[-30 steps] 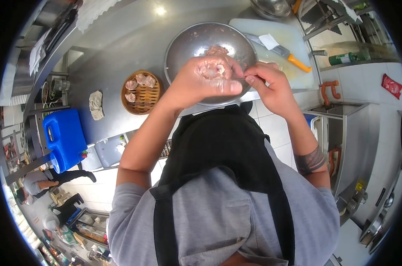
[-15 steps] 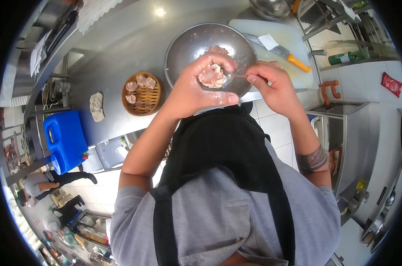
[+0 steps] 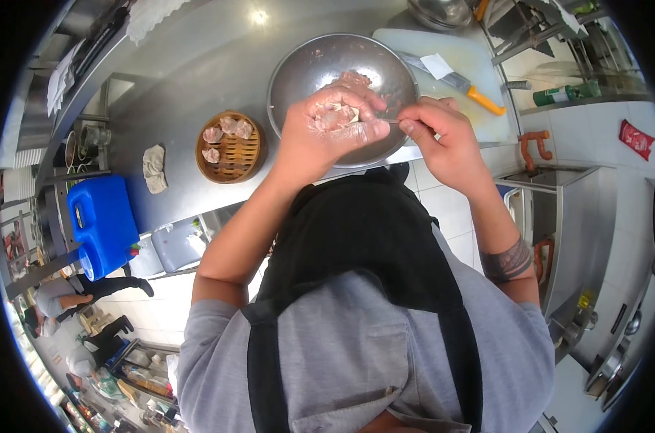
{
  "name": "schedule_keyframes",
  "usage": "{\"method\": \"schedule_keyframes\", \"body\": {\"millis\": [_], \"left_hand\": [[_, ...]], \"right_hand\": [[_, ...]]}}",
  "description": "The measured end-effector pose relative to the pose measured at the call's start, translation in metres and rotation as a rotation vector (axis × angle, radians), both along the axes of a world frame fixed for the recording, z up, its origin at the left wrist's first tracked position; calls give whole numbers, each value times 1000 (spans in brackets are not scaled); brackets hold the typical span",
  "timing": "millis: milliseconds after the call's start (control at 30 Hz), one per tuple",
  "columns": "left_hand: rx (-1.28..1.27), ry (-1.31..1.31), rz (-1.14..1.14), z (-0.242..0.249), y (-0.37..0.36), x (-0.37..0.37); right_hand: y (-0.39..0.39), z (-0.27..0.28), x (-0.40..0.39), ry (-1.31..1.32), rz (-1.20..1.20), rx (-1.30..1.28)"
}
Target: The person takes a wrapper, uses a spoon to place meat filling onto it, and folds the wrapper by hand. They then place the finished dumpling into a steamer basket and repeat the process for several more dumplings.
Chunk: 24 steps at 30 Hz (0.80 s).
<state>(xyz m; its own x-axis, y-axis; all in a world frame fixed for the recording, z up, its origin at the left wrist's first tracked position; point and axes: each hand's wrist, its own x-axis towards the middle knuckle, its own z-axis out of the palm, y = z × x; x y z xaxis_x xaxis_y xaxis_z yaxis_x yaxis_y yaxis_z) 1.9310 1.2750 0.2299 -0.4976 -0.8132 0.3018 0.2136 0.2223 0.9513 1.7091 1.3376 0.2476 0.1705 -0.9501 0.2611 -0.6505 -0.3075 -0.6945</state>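
Since the earlier frame the left hand (image 3: 326, 133) has curled tighter, fingers now folding in over the dumpling (image 3: 336, 115) where half a second back the wrapper lay more open in the palm. That dumpling sits cupped in the left hand at upper centre of the frame, pale wrapper with pinkish filling showing between the fingers. The right hand (image 3: 443, 141) is pinched narrow on a thin spatula (image 3: 391, 121), its tip meeting the dumpling at the edge of the left hand. Both hands hover over the near rim of the big steel bowl (image 3: 306, 68), and a lump of meat filling (image 3: 354, 77) remains inside it. Out to the left on the steel bench (image 3: 190, 79) sits a bamboo steamer basket (image 3: 237, 155) with three or four finished dumplings (image 3: 226, 131) packed along its far side and most of the slats bare, so by my read this batch is early on, with plenty of filling and basket space left. A crumpled cloth (image 3: 154, 168) lies further left, a blue jerrycan (image 3: 100, 224) below it, and an orange-handled knife (image 3: 461, 86) rests on the white cutting board (image 3: 479, 65) at upper right.
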Motion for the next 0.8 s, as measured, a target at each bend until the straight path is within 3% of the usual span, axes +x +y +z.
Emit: {"method": "schedule_keyframes", "body": {"millis": [100, 267, 433, 600, 667, 800], "left_hand": [[114, 83, 139, -3, 11, -10], [220, -110, 491, 1, 10, -1], [333, -21, 364, -17, -2, 13], [341, -26, 227, -4, 9, 1], [230, -213, 294, -5, 13, 1], [310, -163, 217, -23, 9, 8]], "right_hand": [[1, 2, 6, -24, -40, 19], [11, -23, -9, -206, -131, 175], [17, 20, -12, -266, -200, 269], [9, 57, 19, 80, -1, 80], [0, 56, 14, 185, 2, 17], [-5, 74, 19, 318, -57, -13]]}}
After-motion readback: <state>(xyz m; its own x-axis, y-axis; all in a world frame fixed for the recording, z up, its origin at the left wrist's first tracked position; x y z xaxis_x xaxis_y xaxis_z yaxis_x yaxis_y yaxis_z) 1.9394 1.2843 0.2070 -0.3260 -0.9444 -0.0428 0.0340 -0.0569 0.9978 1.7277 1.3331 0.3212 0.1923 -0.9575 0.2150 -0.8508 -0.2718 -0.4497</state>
